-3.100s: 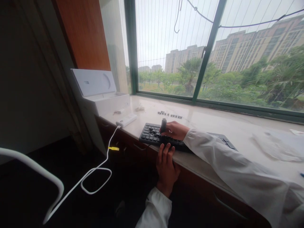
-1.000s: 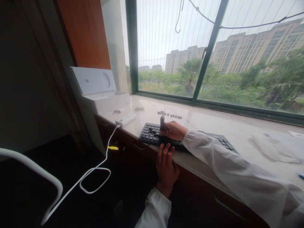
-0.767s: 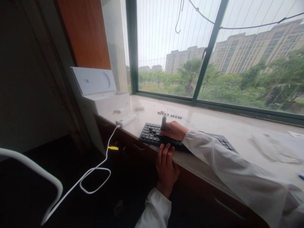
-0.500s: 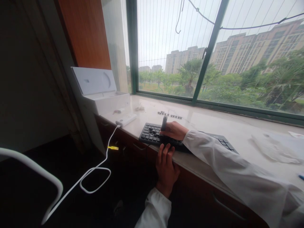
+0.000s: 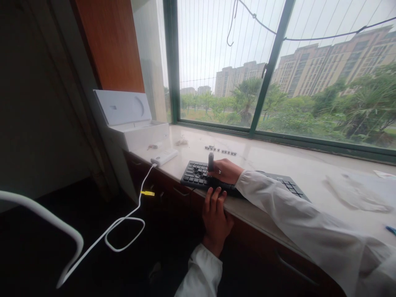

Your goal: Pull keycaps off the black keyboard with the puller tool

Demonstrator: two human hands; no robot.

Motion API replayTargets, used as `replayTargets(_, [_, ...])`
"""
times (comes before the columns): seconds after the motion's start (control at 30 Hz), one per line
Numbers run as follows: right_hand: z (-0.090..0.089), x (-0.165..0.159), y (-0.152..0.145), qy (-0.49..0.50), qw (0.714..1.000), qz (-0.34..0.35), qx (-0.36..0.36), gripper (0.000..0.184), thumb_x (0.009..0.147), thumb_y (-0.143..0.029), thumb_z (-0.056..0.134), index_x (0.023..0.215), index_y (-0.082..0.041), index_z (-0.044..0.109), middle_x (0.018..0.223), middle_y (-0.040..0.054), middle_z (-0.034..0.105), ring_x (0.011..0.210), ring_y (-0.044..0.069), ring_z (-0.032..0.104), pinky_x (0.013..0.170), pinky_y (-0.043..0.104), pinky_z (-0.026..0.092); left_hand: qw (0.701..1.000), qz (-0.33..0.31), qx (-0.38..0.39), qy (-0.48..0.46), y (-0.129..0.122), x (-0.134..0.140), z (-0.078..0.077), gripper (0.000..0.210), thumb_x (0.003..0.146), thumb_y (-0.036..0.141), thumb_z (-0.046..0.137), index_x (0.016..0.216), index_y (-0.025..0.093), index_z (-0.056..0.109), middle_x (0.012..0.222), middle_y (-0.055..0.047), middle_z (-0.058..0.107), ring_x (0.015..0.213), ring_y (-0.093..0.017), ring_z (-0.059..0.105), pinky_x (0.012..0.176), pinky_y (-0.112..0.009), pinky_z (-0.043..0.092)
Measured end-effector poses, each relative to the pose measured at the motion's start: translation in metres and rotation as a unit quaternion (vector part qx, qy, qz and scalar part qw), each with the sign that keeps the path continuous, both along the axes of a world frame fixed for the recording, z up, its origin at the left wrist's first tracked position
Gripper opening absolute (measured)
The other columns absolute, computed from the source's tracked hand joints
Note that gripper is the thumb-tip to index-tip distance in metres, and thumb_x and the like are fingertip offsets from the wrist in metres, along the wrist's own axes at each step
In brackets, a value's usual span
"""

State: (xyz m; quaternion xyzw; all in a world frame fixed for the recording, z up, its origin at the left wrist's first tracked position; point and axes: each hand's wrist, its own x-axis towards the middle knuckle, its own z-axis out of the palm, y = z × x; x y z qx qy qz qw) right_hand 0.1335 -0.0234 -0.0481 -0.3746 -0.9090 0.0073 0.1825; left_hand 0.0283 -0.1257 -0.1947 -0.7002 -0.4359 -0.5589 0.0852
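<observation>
A black keyboard [image 5: 193,175] lies along the front of the pale windowsill, with gaps where keycaps are off. Over its middle, my right hand [image 5: 227,170] is closed round a short dark tool [image 5: 210,161] held upright. A thin pale tip sticks up from the tool; its lower end is hidden against the keys. My left hand [image 5: 216,218] lies with outstretched fingers at the keyboard's front edge, the palm below the sill edge. Behind the keyboard, several loose keycaps [image 5: 227,152] stand in a row on the sill.
An open white box [image 5: 145,134] stands at the sill's left end. Before it lies a white device [image 5: 163,157] with a white cable [image 5: 140,185] hanging down, tagged yellow. Clear plastic wrapping [image 5: 355,192] and a blue item [image 5: 391,229] lie at the right. A window [image 5: 216,99] rises behind.
My right hand and the dark tool have shifted slightly left over the keyboard, and the tool stands a little more upright. My left hand has stayed at the front edge.
</observation>
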Motion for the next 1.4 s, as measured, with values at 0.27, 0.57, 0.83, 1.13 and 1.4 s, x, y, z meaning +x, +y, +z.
replayTargets(0.27, [-0.003, -0.001, 0.003, 0.052, 0.995, -0.058, -0.064, 0.027, 0.084, -0.04, 0.059, 0.086, -0.014, 0.065, 0.07, 0.0031, 0.065, 0.06, 0.012, 0.052, 0.057, 0.024, 0.035, 1.0, -0.015, -0.017, -0.006, -0.002, -0.002, 0.0, 0.049, 0.078, 0.012, 0.049, 0.126, 0.018, 0.052, 0.135, -0.008, 0.054, 0.138, -0.027, 0.034, 0.111, -0.045, 0.035])
replayTargets(0.57, [0.0, 0.005, 0.006, 0.075, 0.989, -0.047, -0.121, 0.039, 0.085, -0.05, 0.053, 0.089, -0.014, 0.067, 0.072, 0.0025, 0.064, 0.063, 0.014, 0.053, 0.06, 0.026, 0.038, 1.0, 0.004, -0.011, -0.004, -0.001, 0.0, 0.001, 0.046, 0.078, 0.012, 0.047, 0.122, 0.019, 0.055, 0.132, -0.008, 0.057, 0.136, -0.025, 0.037, 0.108, -0.044, 0.041])
replayTargets(0.83, [-0.007, 0.002, 0.008, 0.089, 0.987, -0.076, -0.107, 0.038, 0.088, -0.051, 0.049, 0.092, -0.016, 0.064, 0.083, 0.0047, 0.067, 0.073, 0.017, 0.057, 0.067, 0.028, 0.04, 1.0, -0.007, -0.012, -0.009, -0.002, 0.0, 0.0, 0.047, 0.078, 0.014, 0.049, 0.125, 0.017, 0.054, 0.134, -0.009, 0.055, 0.138, -0.027, 0.035, 0.11, -0.045, 0.038])
replayTargets(1.13, [-0.013, -0.005, -0.003, 0.064, 0.995, -0.06, -0.042, 0.031, 0.092, -0.044, 0.045, 0.086, -0.017, 0.058, 0.073, 0.0021, 0.061, 0.064, 0.013, 0.048, 0.063, 0.025, 0.035, 1.0, -0.007, -0.01, -0.012, 0.0, 0.001, -0.001, 0.044, 0.08, 0.015, 0.049, 0.123, 0.018, 0.053, 0.133, -0.009, 0.056, 0.137, -0.027, 0.035, 0.111, -0.045, 0.037])
replayTargets(1.4, [-0.013, -0.01, -0.01, 0.097, 0.991, -0.07, -0.066, 0.03, 0.093, -0.044, 0.043, 0.085, -0.019, 0.056, 0.078, 0.0021, 0.062, 0.07, 0.015, 0.051, 0.067, 0.026, 0.037, 1.0, 0.006, -0.017, -0.011, 0.0, 0.003, 0.003, 0.045, 0.076, 0.013, 0.052, 0.121, 0.018, 0.053, 0.131, -0.01, 0.056, 0.135, -0.028, 0.037, 0.108, -0.045, 0.039])
